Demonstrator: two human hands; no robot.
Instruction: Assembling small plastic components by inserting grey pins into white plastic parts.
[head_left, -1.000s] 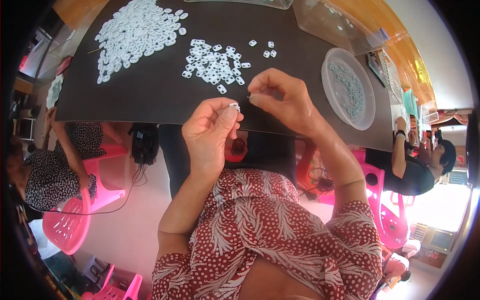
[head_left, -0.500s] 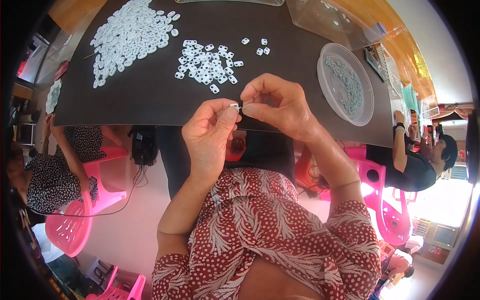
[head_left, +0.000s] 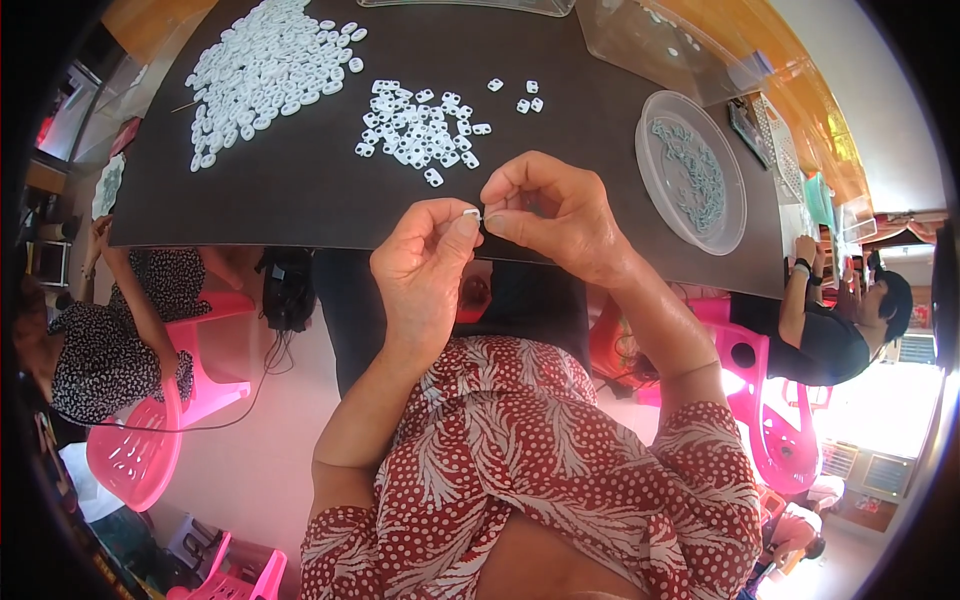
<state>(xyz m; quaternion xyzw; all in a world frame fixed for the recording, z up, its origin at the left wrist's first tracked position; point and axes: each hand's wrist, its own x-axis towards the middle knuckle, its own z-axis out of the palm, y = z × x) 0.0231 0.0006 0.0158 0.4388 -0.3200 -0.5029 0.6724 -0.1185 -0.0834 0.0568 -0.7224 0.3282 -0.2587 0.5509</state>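
Observation:
Just past the table's near edge, my left hand [head_left: 420, 270] pinches a small white plastic piece [head_left: 471, 213] between thumb and forefinger. My right hand [head_left: 570, 215] meets it from the right, its thumb and forefinger pressed together at the piece. Whatever those fingertips hold is too small to name. Beyond my hands lies a loose cluster of small white pieces with dark holes [head_left: 415, 130], with a few more scattered to its right. A big heap of white oval rings [head_left: 265, 75] covers the table's far left.
On the right of the dark table [head_left: 300, 200] stands a round clear tub [head_left: 741, 215] with small grey-green pieces [head_left: 690, 165] inside. A clear plastic box [head_left: 650, 45] sits behind it. People sit on pink chairs at left [head_left: 135, 455] and right [head_left: 785, 430].
My left hand has shifted slightly right, and the fingertips of both hands are still together at the white piece. The whole view has moved a little.

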